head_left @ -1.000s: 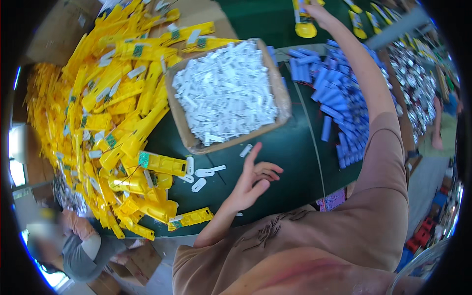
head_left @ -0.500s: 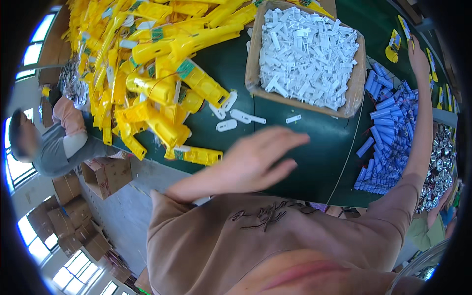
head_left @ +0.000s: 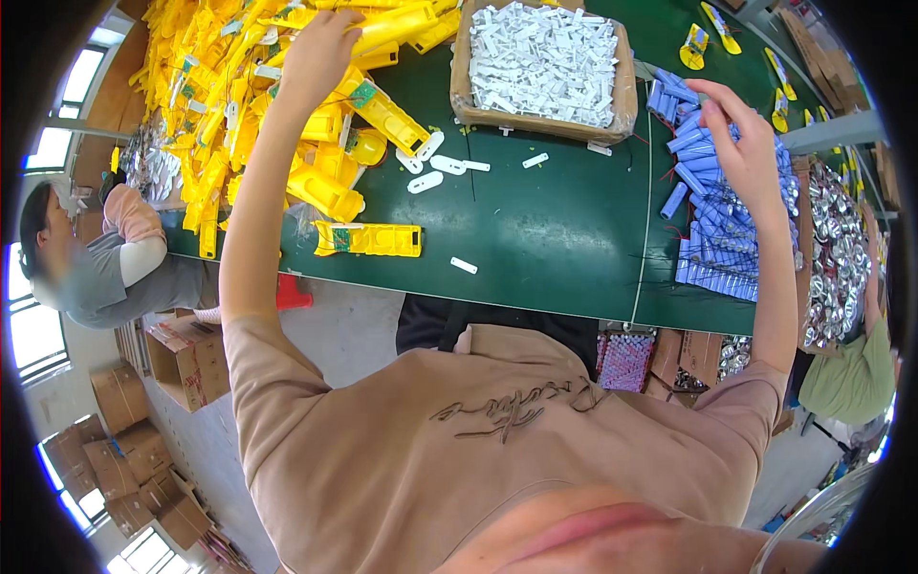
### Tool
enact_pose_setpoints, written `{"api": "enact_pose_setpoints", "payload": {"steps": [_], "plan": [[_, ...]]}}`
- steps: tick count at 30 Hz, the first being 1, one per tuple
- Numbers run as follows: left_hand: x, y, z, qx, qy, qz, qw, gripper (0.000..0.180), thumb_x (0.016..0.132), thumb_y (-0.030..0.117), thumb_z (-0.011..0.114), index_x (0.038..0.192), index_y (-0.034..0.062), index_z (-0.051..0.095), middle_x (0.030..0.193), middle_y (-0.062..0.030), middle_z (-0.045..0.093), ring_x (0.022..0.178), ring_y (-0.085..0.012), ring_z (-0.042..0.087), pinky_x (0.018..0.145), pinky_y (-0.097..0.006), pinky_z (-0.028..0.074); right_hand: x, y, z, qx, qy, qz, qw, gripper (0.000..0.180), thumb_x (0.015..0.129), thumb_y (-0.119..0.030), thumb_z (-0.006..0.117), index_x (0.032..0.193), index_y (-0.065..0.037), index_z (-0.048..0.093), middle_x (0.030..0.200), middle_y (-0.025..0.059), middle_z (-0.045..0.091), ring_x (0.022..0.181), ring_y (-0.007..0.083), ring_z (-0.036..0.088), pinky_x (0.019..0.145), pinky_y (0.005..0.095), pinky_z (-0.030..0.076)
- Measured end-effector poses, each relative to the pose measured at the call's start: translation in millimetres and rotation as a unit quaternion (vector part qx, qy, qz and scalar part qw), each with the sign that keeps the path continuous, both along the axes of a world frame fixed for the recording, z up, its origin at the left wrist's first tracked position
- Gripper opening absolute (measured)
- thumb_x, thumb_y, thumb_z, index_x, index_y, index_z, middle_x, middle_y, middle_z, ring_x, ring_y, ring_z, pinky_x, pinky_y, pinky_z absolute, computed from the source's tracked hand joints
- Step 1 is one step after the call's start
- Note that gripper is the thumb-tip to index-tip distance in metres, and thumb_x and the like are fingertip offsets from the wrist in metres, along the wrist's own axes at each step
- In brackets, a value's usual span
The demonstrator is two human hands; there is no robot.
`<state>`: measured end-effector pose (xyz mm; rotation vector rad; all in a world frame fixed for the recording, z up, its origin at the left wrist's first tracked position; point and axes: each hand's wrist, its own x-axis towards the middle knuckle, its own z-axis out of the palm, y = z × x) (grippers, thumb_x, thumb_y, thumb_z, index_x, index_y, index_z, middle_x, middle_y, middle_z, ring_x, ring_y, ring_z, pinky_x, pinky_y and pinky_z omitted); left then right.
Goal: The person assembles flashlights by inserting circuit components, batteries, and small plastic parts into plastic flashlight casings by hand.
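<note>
My left hand (head_left: pixel 320 57) reaches into the heap of yellow plastic casings (head_left: pixel 249 105), fingers curled at the near end of one yellow casing (head_left: pixel 397 26). Over the blue cylindrical cells with thin wires (head_left: pixel 703 177) hovers my right hand (head_left: pixel 746 148), its thumb and forefinger apart and nothing seen between them. One yellow casing with a green circuit board (head_left: pixel 373 239) lies alone near the table's front edge. Several white plastic pieces (head_left: pixel 426 182) lie beside the heap, and a small white strip (head_left: pixel 464 265) is closer to me.
A cardboard box of small white parts (head_left: pixel 626 96) stands on the green table (head_left: pixel 545 220). Yellow pieces (head_left: pixel 693 48) lie at the far right. Shiny metal parts (head_left: pixel 837 258) sit right of the cells. Co-workers stand left (head_left: pixel 124 277) and right (head_left: pixel 846 383); cartons (head_left: pixel 191 359) are on the floor.
My left hand has gone from above the table's front to the yellow heap. My right hand has come back from the far-right yellow pieces to the blue cells. The view has shifted.
</note>
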<state>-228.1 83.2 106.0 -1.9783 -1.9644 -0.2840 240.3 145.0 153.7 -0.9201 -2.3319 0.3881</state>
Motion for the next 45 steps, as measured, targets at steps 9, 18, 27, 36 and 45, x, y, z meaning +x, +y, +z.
{"api": "enact_pose_setpoints", "payload": {"steps": [9, 18, 27, 36, 45], "plan": [[100.6, -36.9, 65.1, -0.02, -0.662, -0.166, 0.731, 0.032, 0.096, 0.02, 0.043, 0.119, -0.0008, 0.052, 0.101, -0.0091, 0.062, 0.09, -0.0172, 0.06, 0.079, -0.028, 0.048, -98.7, -35.6, -9.6, -0.213, 0.282, 0.164, 0.921, 0.031, 0.089, -0.023, 0.06, 0.113, -0.003, 0.058, 0.069, -0.0009, 0.053, 0.066, 0.0045, 0.05, 0.057, 0.0209, 0.04], [221.1, -75.6, 7.2, -0.092, -0.794, -0.233, 0.554, 0.054, 0.098, 0.042, 0.035, 0.127, -0.0021, 0.044, 0.115, -0.0115, 0.057, 0.104, -0.0188, 0.056, 0.089, -0.031, 0.045, -88.6, -72.3, -14.6, -0.235, 0.171, 0.083, 0.953, 0.043, 0.088, -0.024, 0.061, 0.124, -0.004, 0.045, 0.09, 0.0014, 0.052, 0.08, 0.0066, 0.048, 0.07, 0.0203, 0.041], [232.1, -70.1, 2.8, -0.015, -0.779, -0.311, 0.543, 0.063, 0.096, 0.05, 0.031, 0.13, -0.0032, 0.04, 0.111, -0.0158, 0.058, 0.098, -0.0234, 0.06, 0.083, -0.035, 0.05, -100.7, -128.7, -89.9, -0.357, 0.433, 0.137, 0.816, 0.044, 0.085, -0.01, 0.062, 0.123, -0.001, 0.043, 0.111, 0.0072, 0.053, 0.096, 0.0113, 0.055, 0.087, 0.0281, 0.043], [220.5, -59.1, -1.2, 0.082, -0.746, -0.252, 0.611, 0.05, 0.099, 0.043, 0.033, 0.115, -0.0018, 0.049, 0.108, -0.014, 0.06, 0.092, -0.0198, 0.061, 0.079, -0.032, 0.05, -116.9, -126.8, -107.0, -0.6, 0.574, 0.218, 0.513, 0.016, 0.091, -0.013, 0.049, 0.101, -0.003, 0.055, 0.08, 0.0036, 0.058, 0.081, 0.0139, 0.058, 0.08, 0.0276, 0.044], [187.2, -34.5, -19.5, 0.145, -0.649, -0.185, 0.724, 0.049, 0.1, 0.039, 0.03, 0.115, -0.0031, 0.05, 0.103, -0.0135, 0.062, 0.091, -0.0205, 0.061, 0.083, -0.033, 0.048, -122.5, -120.4, -97.0, -0.674, 0.488, 0.275, 0.482, 0.049, 0.086, -0.018, 0.058, 0.127, -0.003, 0.038, 0.103, 0.007, 0.05, 0.062, 0.0113, 0.045, 0.049, 0.0225, 0.037]]}}
